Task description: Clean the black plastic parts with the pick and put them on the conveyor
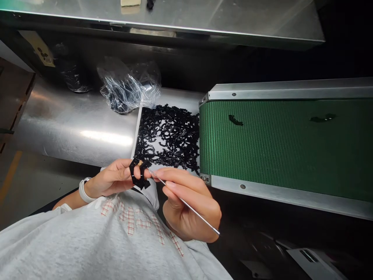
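Black angular plastic part [143, 182] in our left hand [115, 178], slim silver metal rod [201, 217] in our right hand [194, 202]

We hold the angular plastic part in front of our grey shirt [87, 241], just beyond its red plaid lettering and near the lower edge of a shallow white tray [136, 130]. Our left thumb and fingers pinch the part, with fingertips showing through its opening; whether it is one piece or two, we cannot tell. A white wristband [85, 190] circles our left wrist.

Our right thumb and forefinger pinch the metal rod, and the remaining fingers curl in toward the palm. The rod slants across the hand, its upper tip at the right side of the part; we cannot tell whether they touch.

Many small black irregular pieces [186, 132] lie scattered and heaped in the tray. To its right we see a ridged green conveyor belt [262, 155] between silver metal rails [279, 91], with two small black pieces [235, 120] lying well apart on it. To the left stretches a shiny steel surface [70, 128]. A crinkled clear plastic bag [128, 87] with dark contents sits by the tray's upper left corner, and another dark-filled bag [74, 77] stands farther left. Across the top runs a steel shelf [204, 19] bearing a pale yellow block [130, 3].
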`<state>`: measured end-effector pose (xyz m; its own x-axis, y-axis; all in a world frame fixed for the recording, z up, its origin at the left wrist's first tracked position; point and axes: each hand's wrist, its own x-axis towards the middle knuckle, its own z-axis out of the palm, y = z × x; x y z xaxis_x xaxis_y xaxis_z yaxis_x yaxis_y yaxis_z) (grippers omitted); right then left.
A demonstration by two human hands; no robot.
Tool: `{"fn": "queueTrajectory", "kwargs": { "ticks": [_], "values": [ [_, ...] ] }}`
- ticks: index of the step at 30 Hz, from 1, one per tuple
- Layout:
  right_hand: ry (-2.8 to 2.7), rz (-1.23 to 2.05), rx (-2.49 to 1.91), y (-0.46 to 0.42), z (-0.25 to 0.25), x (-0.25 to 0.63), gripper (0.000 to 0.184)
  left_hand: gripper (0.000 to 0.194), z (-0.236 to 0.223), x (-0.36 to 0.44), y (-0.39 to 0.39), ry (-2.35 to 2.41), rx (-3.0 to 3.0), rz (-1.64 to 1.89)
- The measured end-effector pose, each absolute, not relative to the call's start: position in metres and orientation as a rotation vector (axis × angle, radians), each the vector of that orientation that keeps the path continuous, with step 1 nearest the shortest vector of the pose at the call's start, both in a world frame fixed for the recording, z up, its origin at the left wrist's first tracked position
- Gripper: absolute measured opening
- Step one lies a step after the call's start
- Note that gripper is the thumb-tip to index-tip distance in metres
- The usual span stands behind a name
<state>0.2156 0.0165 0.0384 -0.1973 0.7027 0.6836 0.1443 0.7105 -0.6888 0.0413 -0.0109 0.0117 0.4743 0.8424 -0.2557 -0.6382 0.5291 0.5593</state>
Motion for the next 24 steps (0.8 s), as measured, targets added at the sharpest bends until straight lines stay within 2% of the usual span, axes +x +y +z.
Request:
{"fn": "queueTrajectory", "kwargs": {
  "ticks": [3,19,24],
  "values": [
    [-1.611,0.388,-0.594,0.016,0.037,0.208,0.01,0.024,0.012,0.042,-0.011,0.515,0.424,0.959],
    [-1.584,0.37,-0.602,0.016,0.035,0.2,0.014,0.033,0.018,0.044,-0.011,0.604,0.513,0.987],
    [-1.491,0.362,-0.624,0.015,0.034,0.194,0.008,0.029,0.019,0.043,-0.012,0.653,0.644,1.073]
  ]
}}
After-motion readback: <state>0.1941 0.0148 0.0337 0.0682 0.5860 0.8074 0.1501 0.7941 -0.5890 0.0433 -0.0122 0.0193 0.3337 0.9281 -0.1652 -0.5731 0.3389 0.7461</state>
